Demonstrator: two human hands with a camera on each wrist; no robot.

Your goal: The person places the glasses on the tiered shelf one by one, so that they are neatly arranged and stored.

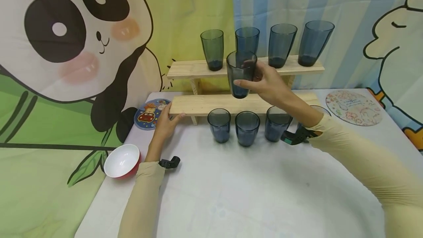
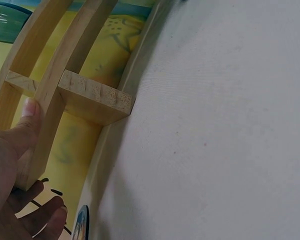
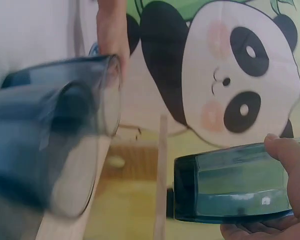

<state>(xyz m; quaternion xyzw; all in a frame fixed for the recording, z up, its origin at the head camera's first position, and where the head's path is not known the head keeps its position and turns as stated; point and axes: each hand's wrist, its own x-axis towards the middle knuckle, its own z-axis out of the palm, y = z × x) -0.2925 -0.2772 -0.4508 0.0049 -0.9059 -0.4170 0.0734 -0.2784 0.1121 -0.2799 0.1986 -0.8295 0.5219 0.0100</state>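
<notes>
My right hand [image 1: 269, 83] grips a dark blue-grey glass tumbler [image 1: 240, 80] and holds it upright in the air before the upper board. In the right wrist view, thumb and fingers are around that tumbler [image 3: 235, 185]. Two tiers of pale wood make up a shelf [image 1: 214, 103]. At the lower board's left end, my left hand [image 1: 164, 123] grips the corner. The left wrist view has its thumb against the wooden board [image 2: 50, 100] and the fingers bent around the end. Several matching tumblers [image 1: 282, 43] stand on the upper tier.
Several more tumblers [image 1: 247, 129] stand in a row on the white table [image 1: 231, 186] before the shelf, the rightmost partly behind my right arm. A red-and-white bowl [image 1: 123, 161] is at the left edge. Round mats, one blue [image 1: 150, 115], one floral [image 1: 353, 107], flank the shelf.
</notes>
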